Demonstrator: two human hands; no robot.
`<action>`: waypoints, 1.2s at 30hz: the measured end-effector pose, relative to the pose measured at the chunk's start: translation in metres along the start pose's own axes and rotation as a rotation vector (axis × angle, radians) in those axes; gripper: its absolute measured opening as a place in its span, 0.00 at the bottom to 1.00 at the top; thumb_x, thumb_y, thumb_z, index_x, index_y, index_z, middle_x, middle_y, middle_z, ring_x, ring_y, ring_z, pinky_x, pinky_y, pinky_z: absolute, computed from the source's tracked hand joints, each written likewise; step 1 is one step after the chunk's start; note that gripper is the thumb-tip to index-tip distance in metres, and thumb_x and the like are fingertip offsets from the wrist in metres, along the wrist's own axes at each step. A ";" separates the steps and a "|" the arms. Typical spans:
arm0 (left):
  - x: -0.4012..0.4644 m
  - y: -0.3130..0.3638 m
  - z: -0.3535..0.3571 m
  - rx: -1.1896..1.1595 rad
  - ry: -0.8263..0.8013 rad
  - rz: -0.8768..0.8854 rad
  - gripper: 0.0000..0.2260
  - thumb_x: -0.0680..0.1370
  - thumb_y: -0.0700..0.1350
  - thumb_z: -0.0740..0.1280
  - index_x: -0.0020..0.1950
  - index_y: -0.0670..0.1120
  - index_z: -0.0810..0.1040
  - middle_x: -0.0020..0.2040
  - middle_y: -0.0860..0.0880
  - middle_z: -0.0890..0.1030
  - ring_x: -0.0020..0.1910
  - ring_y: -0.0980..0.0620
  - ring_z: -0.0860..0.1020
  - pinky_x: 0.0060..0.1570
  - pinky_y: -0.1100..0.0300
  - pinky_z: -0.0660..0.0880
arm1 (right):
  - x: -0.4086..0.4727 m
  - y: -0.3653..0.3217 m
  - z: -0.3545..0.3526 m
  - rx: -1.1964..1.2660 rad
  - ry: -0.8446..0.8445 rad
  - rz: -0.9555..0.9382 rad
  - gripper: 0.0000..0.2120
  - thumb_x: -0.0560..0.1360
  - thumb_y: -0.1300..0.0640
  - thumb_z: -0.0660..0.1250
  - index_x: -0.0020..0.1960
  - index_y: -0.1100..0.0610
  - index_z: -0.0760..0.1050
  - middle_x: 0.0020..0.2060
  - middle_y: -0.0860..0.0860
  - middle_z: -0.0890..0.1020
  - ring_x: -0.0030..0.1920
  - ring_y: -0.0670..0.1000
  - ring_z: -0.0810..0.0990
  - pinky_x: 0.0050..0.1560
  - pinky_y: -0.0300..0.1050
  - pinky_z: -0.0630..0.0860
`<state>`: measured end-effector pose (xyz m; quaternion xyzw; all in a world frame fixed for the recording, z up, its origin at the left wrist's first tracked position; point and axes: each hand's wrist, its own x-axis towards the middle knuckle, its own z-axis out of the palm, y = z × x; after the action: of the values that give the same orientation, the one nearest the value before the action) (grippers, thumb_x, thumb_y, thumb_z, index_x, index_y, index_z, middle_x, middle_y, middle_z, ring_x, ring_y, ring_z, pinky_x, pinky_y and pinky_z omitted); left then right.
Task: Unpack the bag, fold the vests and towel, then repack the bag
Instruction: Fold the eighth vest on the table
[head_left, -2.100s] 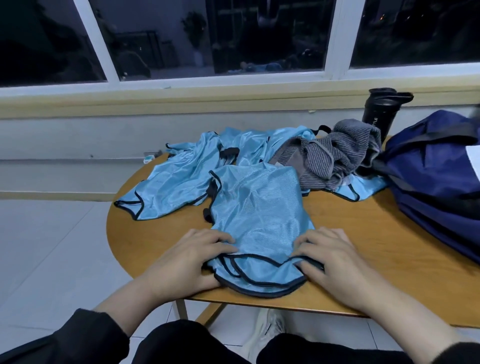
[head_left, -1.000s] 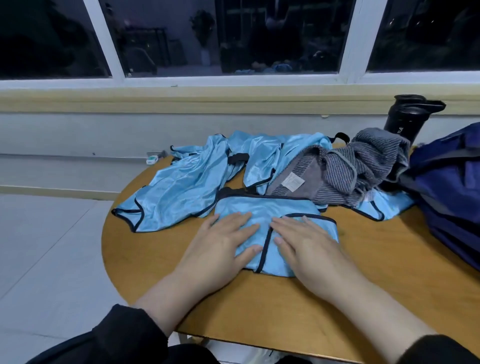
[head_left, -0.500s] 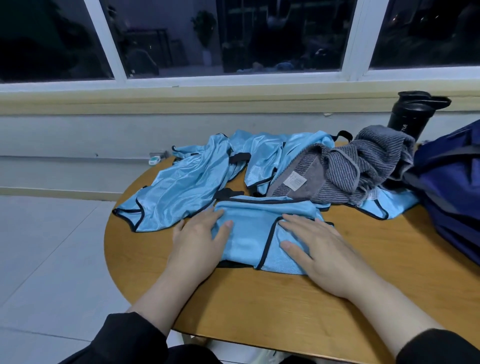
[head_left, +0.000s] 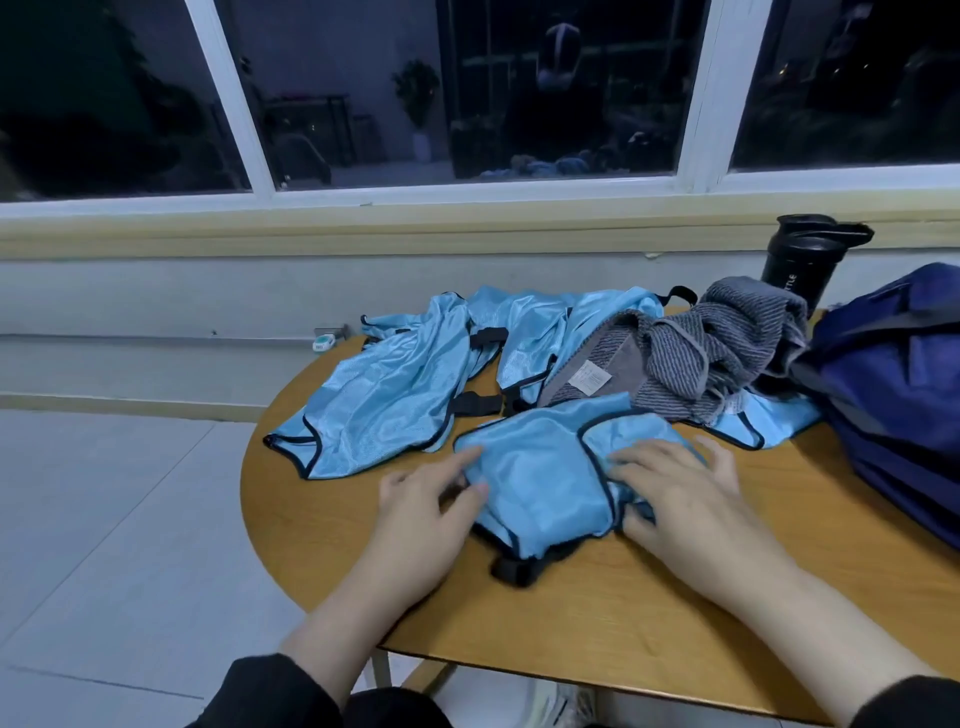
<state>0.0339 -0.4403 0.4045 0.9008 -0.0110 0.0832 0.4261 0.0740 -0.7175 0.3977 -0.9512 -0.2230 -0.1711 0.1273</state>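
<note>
1. The folded vest (head_left: 540, 467), light blue with dark trim, lies near the front of the round wooden table (head_left: 597, 618); I place everything else from it.
2. Far left of it and further back, a small white and teal thing (head_left: 323, 343) sits at the table's back edge; I cannot tell what it is.
3. Left of it and a little behind, a loose vest (head_left: 379, 410) is spread flat, its hem reaching the table's left edge.
4. At its left edge the left hand (head_left: 426, 499) lies on the table, fingers spread and fairly straight, forefinger and thumb tip touching the cloth, not gripping.
5. Just below its front edge, a black strap (head_left: 514, 569) sticks out onto the wood.
6. Straight behind it a second loose vest (head_left: 540, 332) lies crumpled.
7. On its right part the right hand (head_left: 685, 493) presses down, fingers spread and nearly flat; the thumb tucks against the near fold. It is not clenched.
8. Behind and to its right, a grey striped towel (head_left: 691, 358) is heaped, white label up, touching its back edge.
9. Right of it, another vest corner (head_left: 753, 421) pokes out from under the towel.
10. Far back right stands a black bottle (head_left: 802, 260), upright behind the towel.
11. Furthest right, the navy bag (head_left: 893, 395) sits on the table, well apart from it.
</note>
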 end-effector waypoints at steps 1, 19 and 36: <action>-0.006 0.003 0.001 0.005 -0.060 0.046 0.17 0.78 0.60 0.63 0.67 0.65 0.77 0.44 0.61 0.79 0.52 0.55 0.76 0.62 0.58 0.70 | -0.004 -0.004 -0.004 0.002 0.012 0.036 0.20 0.67 0.57 0.71 0.57 0.45 0.79 0.59 0.43 0.80 0.63 0.50 0.76 0.68 0.57 0.57; 0.010 0.013 0.020 0.473 -0.305 0.744 0.25 0.77 0.66 0.67 0.71 0.59 0.73 0.82 0.59 0.54 0.82 0.57 0.47 0.80 0.51 0.47 | -0.046 0.020 -0.037 0.294 -0.470 -0.239 0.36 0.71 0.29 0.69 0.74 0.34 0.58 0.73 0.25 0.53 0.73 0.24 0.41 0.73 0.28 0.35; 0.012 0.027 0.032 0.124 -0.295 0.532 0.18 0.76 0.51 0.75 0.66 0.55 0.80 0.68 0.65 0.75 0.71 0.65 0.68 0.70 0.66 0.60 | -0.040 0.028 -0.026 0.705 -0.138 0.220 0.10 0.70 0.50 0.61 0.36 0.55 0.73 0.30 0.39 0.74 0.34 0.40 0.71 0.40 0.45 0.69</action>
<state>0.0481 -0.4813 0.4073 0.8929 -0.3032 0.0607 0.3274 0.0470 -0.7649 0.4012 -0.8764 -0.1727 -0.0047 0.4495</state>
